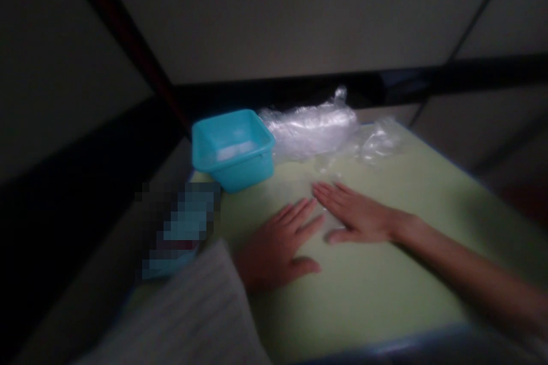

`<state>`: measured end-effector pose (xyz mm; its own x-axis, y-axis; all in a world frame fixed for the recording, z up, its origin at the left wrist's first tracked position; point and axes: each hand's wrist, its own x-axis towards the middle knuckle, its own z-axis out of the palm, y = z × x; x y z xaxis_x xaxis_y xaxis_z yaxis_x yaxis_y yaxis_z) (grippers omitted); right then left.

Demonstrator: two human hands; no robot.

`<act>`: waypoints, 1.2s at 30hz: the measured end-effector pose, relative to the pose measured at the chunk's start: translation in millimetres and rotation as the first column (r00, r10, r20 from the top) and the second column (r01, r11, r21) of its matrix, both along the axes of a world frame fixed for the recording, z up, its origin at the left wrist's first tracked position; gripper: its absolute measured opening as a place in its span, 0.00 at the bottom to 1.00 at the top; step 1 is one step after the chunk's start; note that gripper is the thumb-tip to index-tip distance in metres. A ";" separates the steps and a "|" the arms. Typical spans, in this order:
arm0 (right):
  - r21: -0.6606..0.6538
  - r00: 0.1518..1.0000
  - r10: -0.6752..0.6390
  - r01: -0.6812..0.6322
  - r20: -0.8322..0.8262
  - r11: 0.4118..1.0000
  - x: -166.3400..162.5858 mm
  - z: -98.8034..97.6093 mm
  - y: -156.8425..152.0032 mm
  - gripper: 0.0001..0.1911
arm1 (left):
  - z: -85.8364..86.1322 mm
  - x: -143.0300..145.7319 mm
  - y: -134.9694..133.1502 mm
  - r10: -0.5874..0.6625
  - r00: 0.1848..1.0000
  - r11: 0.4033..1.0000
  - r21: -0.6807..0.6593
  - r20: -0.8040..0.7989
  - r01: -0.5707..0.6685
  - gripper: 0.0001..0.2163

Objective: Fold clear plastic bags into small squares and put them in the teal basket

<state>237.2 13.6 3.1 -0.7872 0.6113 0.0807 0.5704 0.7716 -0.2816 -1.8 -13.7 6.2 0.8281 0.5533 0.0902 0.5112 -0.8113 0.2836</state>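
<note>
Left sleeve [188, 308]: pale and striped, it lies nearest the camera; judging by its reach, you would do well to stop its cuff dragging over the work.
Left hand [274, 251]: yours is palm down, fingers a little spread and thumb well apart, pinching nothing.
Right hand [359, 214]: also palm down, fingers laid close together, thumb out to the side, gripping nothing. Whether its fingertips touch those of your left is too blurred to tell.
Clear film [327, 173]: it shows as faint glints on the table just beyond your right fingertips; how far it runs beneath your hands, you cannot tell. If you are smoothing it, flat palms and light, even pressure should suit; work outward, since thin plastic probably creases when pushed inward.
Table [368, 291]: pale yellow-green, a flat backing for both palms.
Plastic heap [312, 128]: crumpled and shiny behind your hands, beside the basket; a stray fold could snag a finger.
Small crumple [380, 140]: clear plastic, right of that heap.
Basket [246, 174]: teal, beyond your left hand, with something whitish [233, 151] inside.
</note>
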 end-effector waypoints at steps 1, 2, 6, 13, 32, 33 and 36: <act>0.001 1.000 -0.002 0.002 0.001 1.000 0.1 0.0 0.4 0.46 | 0.2 0.4 -0.4 0.000 1.000 1.000 0.004 -0.009 0.000 0.33; 0.003 1.000 -0.002 0.002 0.004 1.000 0.5 1.0 0.8 0.47 | 0.5 0.7 -0.8 0.001 1.000 1.000 0.012 -0.016 -0.001 0.34; 0.076 0.999 0.047 -0.047 0.003 0.996 6.0 21.1 -0.6 0.45 | 2.8 -1.1 -0.6 0.035 0.999 0.993 0.117 0.001 -0.035 0.34; 0.161 0.987 0.035 -0.061 0.158 0.985 11.1 56.8 -21.6 0.07 | 6.3 -12.4 9.8 0.120 0.977 0.933 0.317 0.174 -0.171 0.20; 0.174 0.980 -0.021 -0.014 0.197 0.985 9.5 51.4 -17.0 0.04 | 2.8 -8.9 10.8 0.106 0.979 0.954 0.262 0.173 -0.149 0.19; 0.170 0.981 -0.031 -0.001 0.190 0.985 10.5 53.2 -16.7 0.04 | 2.1 -9.3 11.4 0.107 0.979 0.953 0.262 0.175 -0.152 0.19; 0.154 0.984 -0.042 0.015 0.175 0.988 13.9 56.2 -15.9 0.04 | -1.0 -10.7 13.4 0.116 0.977 0.952 0.262 0.179 -0.161 0.19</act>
<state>251.1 -2.3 59.3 -0.7799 0.6249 0.0344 0.6228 0.7804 -0.0554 -12.5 -0.3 5.2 0.7073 0.5969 0.3787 0.5905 -0.7934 0.1478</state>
